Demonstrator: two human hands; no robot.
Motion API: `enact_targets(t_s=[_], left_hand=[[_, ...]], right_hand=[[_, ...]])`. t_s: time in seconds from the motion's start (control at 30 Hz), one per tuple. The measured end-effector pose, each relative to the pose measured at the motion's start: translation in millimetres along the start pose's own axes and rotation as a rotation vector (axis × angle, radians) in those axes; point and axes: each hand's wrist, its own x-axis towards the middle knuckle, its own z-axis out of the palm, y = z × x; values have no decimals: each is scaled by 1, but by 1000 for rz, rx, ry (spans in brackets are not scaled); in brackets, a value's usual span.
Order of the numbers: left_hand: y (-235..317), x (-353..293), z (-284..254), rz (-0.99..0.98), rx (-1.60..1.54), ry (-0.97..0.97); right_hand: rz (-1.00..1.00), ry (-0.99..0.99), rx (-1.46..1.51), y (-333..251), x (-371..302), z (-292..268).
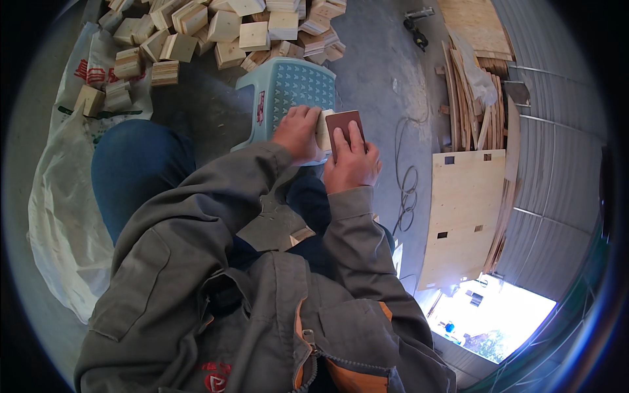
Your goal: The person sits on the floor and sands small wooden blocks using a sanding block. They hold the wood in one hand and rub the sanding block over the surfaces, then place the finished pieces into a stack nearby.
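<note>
My left hand [299, 135] is closed around a pale wooden block [322, 133], holding it at the right side of a light blue plastic stool [296, 85]. Pressed to that block's right side is a flat, reddish-brown sanding block [343, 122]. My right hand [352, 165] grips it, with two fingers laid along its upper face. Most of the wooden block is hidden behind the hands and the sanding block.
A heap of wooden blocks [254, 36] lies beyond the stool. At left, several blocks rest by a white woven sack [62, 196]. To the right are a coiled cable [407, 193], a plywood sheet [464, 203] and stacked boards [462, 98] along a corrugated wall [557, 144].
</note>
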Motion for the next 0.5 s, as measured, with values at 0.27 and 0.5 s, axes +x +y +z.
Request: enact_targets(t_s=[0.27,0.5], left_hand=[[6,9,3,-19,-15,0],[0,0,-3,146,26,-81]], right_hand=[[38,-43,7,3,60,20],[-16,-37,-40,12,29,19]])
